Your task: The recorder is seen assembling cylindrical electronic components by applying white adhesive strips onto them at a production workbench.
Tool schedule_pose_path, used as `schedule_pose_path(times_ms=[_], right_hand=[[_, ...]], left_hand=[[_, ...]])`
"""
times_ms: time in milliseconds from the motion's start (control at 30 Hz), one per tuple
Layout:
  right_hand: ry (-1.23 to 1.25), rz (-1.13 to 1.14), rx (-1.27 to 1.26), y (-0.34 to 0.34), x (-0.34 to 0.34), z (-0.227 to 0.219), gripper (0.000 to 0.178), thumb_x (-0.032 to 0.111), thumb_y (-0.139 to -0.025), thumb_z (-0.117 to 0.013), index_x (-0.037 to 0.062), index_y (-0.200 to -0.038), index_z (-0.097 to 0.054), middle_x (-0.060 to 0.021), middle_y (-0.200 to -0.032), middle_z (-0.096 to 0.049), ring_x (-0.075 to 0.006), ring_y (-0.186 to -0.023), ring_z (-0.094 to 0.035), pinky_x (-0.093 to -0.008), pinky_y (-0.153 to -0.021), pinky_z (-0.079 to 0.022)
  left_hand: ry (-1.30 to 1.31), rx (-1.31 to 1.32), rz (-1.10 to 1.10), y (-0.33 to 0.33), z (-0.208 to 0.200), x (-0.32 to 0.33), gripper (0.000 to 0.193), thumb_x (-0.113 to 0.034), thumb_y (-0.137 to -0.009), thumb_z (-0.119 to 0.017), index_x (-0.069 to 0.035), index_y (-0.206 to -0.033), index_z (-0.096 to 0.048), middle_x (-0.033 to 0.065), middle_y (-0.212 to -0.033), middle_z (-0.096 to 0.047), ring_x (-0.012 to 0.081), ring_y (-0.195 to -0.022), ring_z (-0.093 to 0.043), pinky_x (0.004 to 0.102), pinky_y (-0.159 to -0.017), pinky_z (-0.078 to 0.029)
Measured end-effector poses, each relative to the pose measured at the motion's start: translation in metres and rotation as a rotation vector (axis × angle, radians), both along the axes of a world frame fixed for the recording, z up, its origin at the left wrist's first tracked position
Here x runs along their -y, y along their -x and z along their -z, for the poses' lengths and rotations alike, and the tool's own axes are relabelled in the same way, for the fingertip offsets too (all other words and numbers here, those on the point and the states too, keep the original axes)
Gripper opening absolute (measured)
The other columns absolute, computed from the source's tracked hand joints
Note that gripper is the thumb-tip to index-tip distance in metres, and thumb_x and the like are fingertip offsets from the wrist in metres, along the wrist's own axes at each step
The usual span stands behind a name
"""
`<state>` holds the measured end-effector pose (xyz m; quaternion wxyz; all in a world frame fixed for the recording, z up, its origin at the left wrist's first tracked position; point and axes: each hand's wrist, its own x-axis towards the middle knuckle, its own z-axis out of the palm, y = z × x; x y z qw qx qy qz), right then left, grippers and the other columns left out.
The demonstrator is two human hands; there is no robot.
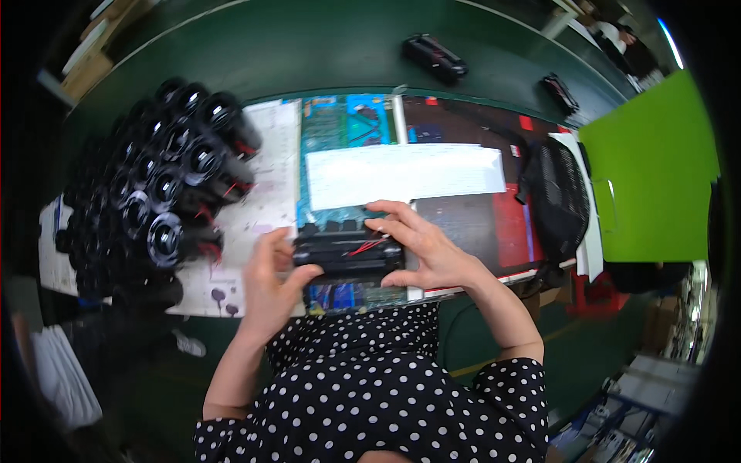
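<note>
A black cylindrical housing (340, 256) with thin red wires lies sideways at the near edge of the table, between my two hands. My left hand (274, 274) grips its left end, thumb along the near side and fingers behind. Around the right end, my right hand (421, 251) has its thumb low and its fingers over the top, close to the red wires. Small black knobs or tabs show along the far side of the housing; whether they belong to it I cannot tell.
A stack of black tubes with round lens-like ends (166, 185) fills the left. White paper sheets (405, 174) lie beyond my hands. A black mesh bag (559, 197) and a bright green panel (648, 177) stand right. Two black units (434, 58) rest on the green surface behind.
</note>
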<state>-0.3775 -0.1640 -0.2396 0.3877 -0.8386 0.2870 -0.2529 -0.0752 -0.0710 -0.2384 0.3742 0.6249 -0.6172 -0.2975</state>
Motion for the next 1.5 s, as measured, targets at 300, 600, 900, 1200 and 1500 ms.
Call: schedule_pose_path(times_ms=[300,600,900,1200,1500], right_hand=[[0.271,0.747,-0.180,0.138,0.120,0.019,0.030,0.005,-0.090,-0.071,0.0050,-0.119,-0.076,-0.0138,-0.114,-0.073,-0.0293,-0.096,-0.076,-0.0431,-0.085,-0.060],[0.491,0.615,-0.483,0.135,0.135,0.025,0.010,0.013,-0.090,-0.072,0.0121,-0.098,-0.079,-0.0051,-0.102,-0.074,-0.0295,-0.099,-0.075,-0.0454,-0.079,-0.060],[0.777,0.652,-0.304,0.133,0.114,-0.011,0.013,-0.002,-0.079,-0.071,0.0059,-0.089,-0.071,-0.0064,-0.109,-0.076,-0.0293,-0.103,-0.073,-0.0430,-0.083,-0.061],[0.577,0.753,0.008,0.076,0.083,-0.092,0.004,-0.002,-0.091,-0.073,-0.0008,-0.094,-0.073,-0.0107,-0.111,-0.079,-0.0224,-0.096,-0.076,-0.0342,-0.084,-0.060],[0.261,0.576,0.238,-0.044,0.072,-0.040,0.012,0.003,-0.093,-0.075,0.0000,-0.104,-0.078,-0.0124,-0.115,-0.079,-0.0262,-0.104,-0.076,-0.0366,-0.088,-0.059]], left_hand=[[0.119,0.204,0.626,0.085,-0.035,0.145,0.032,-0.014,-0.100,-0.074,0.000,-0.128,-0.066,0.0173,-0.108,-0.067,0.0302,-0.098,-0.070,0.0428,-0.087,-0.059],[0.031,0.639,0.795,0.211,-0.002,0.223,0.055,-0.039,-0.102,-0.072,-0.013,-0.148,-0.059,0.0259,-0.118,-0.072,0.0443,-0.108,-0.073,0.0539,-0.094,-0.058],[0.036,0.620,0.800,0.215,0.012,0.229,0.059,-0.040,-0.097,-0.077,-0.015,-0.148,-0.061,0.0250,-0.115,-0.075,0.0467,-0.111,-0.073,0.0569,-0.093,-0.059],[-0.185,0.158,0.878,0.123,-0.012,0.216,0.092,-0.049,-0.087,-0.090,0.002,-0.153,-0.051,0.0257,-0.130,-0.073,0.0387,-0.126,-0.070,0.0438,-0.108,-0.055],[-0.146,-0.126,0.217,0.003,-0.019,0.115,0.042,-0.028,-0.085,-0.093,-0.001,-0.107,-0.070,0.0056,-0.088,-0.071,0.0147,-0.085,-0.064,0.0338,-0.081,-0.052]])
